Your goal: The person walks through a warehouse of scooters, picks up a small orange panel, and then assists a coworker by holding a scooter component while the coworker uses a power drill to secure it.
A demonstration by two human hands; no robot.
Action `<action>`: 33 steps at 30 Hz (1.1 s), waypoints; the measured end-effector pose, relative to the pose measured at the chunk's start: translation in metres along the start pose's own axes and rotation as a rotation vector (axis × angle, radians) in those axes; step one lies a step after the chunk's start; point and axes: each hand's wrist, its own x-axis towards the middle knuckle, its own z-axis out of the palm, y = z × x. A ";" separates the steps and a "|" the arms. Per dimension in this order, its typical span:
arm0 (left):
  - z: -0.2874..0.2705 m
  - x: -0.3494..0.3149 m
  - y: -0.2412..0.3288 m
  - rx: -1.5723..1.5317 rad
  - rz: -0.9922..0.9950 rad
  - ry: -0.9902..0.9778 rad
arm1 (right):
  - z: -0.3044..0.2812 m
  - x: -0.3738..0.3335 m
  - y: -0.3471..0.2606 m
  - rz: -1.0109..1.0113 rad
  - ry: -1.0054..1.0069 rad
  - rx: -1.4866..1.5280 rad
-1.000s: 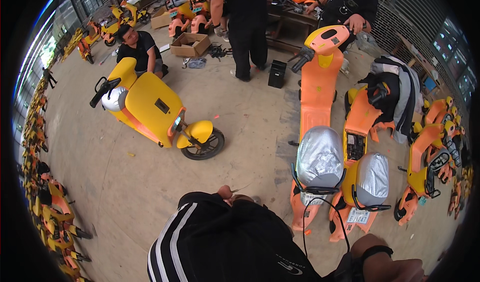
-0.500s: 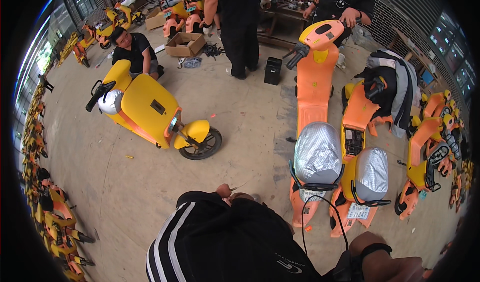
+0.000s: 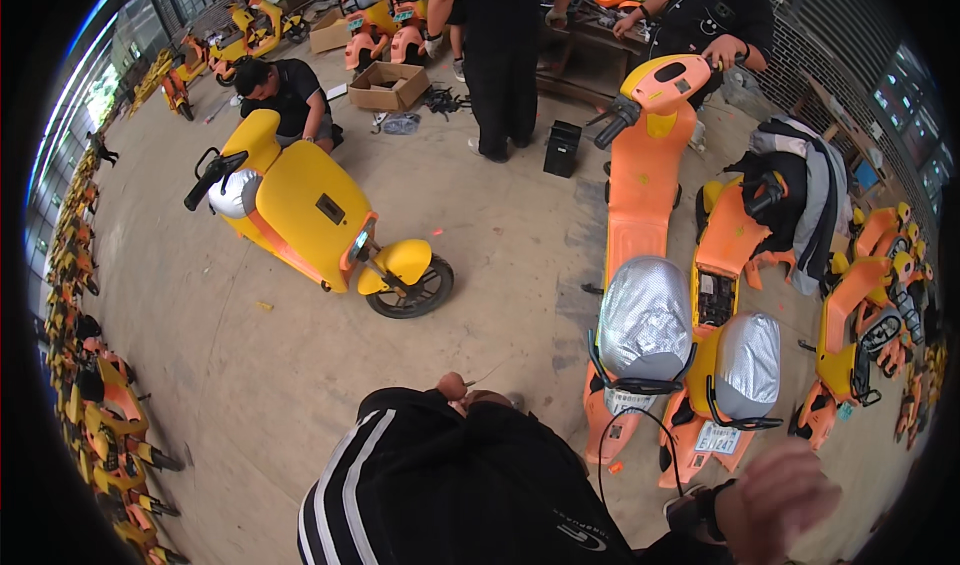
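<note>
My left hand [image 3: 452, 384] shows only in part past the edge of the black striped jacket [image 3: 420, 475]. Its fingers are closed, with a thin, pale stick-like thing [image 3: 472, 380] poking out. My right hand [image 3: 780, 500], a dark band at its wrist, is raised at the lower right and smeared by motion. Nearest to it stands an orange-and-yellow scooter [image 3: 730, 245] with a silver seat cover [image 3: 750, 363]. Beside that is another orange scooter [image 3: 640, 205], its seat also under a silver cover [image 3: 645, 313]. A black cable [image 3: 640, 411] arches in front of their tails.
A yellow scooter [image 3: 310, 205] stands at left centre, with a person [image 3: 290, 100] crouching behind it. Another person [image 3: 495, 55] stands at the back; a third [image 3: 715, 15] touches the orange scooter's handlebar. A cardboard box [image 3: 388, 87] and black bin [image 3: 562, 149] sit on the floor.
My right hand has come up from the lower right edge. The view has shifted slightly, and the crouching person's head is bent lower. My left hand stays closed in the same place.
</note>
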 end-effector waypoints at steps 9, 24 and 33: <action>0.014 0.001 -0.039 -0.236 -0.081 -0.105 | -0.035 -0.171 0.214 0.943 -0.127 -0.297; 0.022 0.024 -0.049 0.218 0.272 -0.281 | -0.087 -0.366 0.247 1.697 0.013 -0.384; 0.013 0.011 -0.029 0.068 0.135 -0.460 | -0.123 -0.455 0.259 1.619 -0.241 -0.711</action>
